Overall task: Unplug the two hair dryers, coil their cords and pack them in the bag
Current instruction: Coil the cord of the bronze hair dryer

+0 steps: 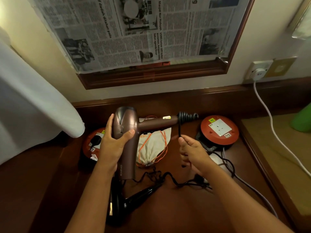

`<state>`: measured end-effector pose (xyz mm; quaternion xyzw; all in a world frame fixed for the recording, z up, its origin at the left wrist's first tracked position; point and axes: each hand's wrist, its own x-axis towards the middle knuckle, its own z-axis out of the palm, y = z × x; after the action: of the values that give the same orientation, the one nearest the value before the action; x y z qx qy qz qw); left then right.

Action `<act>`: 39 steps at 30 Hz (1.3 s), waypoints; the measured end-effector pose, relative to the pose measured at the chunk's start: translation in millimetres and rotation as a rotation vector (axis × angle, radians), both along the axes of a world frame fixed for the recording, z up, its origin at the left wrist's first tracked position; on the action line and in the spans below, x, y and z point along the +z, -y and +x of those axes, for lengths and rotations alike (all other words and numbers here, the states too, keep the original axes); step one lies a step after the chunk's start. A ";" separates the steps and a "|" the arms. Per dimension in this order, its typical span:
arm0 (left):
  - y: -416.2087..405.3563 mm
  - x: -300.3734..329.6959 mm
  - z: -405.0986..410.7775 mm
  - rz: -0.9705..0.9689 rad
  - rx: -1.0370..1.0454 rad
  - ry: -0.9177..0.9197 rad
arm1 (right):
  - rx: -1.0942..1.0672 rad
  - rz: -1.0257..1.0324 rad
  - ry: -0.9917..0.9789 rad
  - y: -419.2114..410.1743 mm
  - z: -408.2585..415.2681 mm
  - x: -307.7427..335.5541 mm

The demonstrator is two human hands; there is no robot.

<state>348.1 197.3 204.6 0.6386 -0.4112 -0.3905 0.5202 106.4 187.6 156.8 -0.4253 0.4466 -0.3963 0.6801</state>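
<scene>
My left hand (pixel 114 140) grips the barrel of a brown hair dryer (pixel 127 125), held above the table with its handle pointing right. Its black cord (pixel 179 128) is wound in several turns around the handle's end. My right hand (pixel 191 153) pinches that cord just below the coil. A black hair dryer (pixel 133 200) lies on the table near me, its cord (pixel 168 177) in a loose tangle. A cream drawstring bag (pixel 151 148) with orange cords lies behind the brown dryer.
Two red round extension reels sit on the dark wooden table (pixel 185 207): one at the left (pixel 92 142) with a black plug in it, one at the right (pixel 219 130) with an empty socket. A white cable (pixel 269 118) runs from a wall socket (pixel 258 72). White cloth (pixel 33 98) hangs at the left.
</scene>
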 end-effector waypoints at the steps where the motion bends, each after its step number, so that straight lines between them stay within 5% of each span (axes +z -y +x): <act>1: 0.0 0.2 1.0 0.000 -0.006 -0.004 | 0.033 0.019 -0.005 3.7 -2.7 -0.5; 11: 1.0 11.3 17.0 0.017 -0.075 -0.015 | 0.248 -0.029 -0.239 50.9 -26.6 7.0; 16: -1.2 16.4 26.6 0.053 -0.109 0.030 | 0.288 0.022 -0.201 72.5 -34.8 16.9; 22: -5.7 20.2 32.6 0.088 -0.176 0.020 | 0.349 -0.307 -0.707 79.2 -32.9 40.2; 29: -6.9 20.4 35.6 0.075 -0.222 0.056 | 0.239 -0.446 -1.006 93.4 -31.2 60.3; 39: -6.2 2.1 29.9 0.021 -0.193 0.261 | 0.294 -0.673 -1.030 72.9 -19.4 111.6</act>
<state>378.0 203.5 206.7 0.6468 -0.5307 -0.3569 0.4155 87.0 114.7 268.4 -0.8091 0.5045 -0.1618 0.2542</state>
